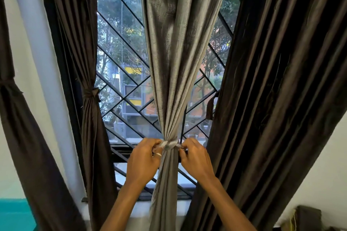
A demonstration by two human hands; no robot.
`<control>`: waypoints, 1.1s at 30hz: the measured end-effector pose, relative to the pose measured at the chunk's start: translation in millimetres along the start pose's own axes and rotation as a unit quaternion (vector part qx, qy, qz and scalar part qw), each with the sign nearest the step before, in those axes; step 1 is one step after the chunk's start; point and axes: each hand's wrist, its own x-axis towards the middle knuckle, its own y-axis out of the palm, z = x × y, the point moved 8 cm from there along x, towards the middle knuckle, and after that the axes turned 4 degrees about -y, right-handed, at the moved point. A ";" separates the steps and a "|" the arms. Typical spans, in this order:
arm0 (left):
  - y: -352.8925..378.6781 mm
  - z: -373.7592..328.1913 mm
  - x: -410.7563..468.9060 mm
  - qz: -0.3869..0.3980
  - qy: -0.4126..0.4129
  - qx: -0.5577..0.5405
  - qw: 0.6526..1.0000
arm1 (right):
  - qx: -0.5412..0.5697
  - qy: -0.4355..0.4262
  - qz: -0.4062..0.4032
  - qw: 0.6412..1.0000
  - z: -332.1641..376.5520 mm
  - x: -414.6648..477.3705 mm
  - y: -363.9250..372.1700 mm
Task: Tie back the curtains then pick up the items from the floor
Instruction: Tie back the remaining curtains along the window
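both hands (pixel 170 159) pinch tie (pixel 170 145) around grey curtain (pixel 176 62).

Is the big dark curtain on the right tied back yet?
No, the dark curtain on the right hangs loose in open folds, with no band gathered round it.

The one head camera is facing the window (pixel 122 43) straight ahead, sitting close to the curtain (pixel 178 62) that is filling the frame's centre; the left hand (pixel 143 161) and right hand (pixel 196 159) are coming in from the bottom edge.
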 end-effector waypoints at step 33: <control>67.3 -73.5 9.7 -0.060 -0.048 0.051 0.996 | 0.096 0.105 -0.132 0.981 -138.6 -7.6 -94.9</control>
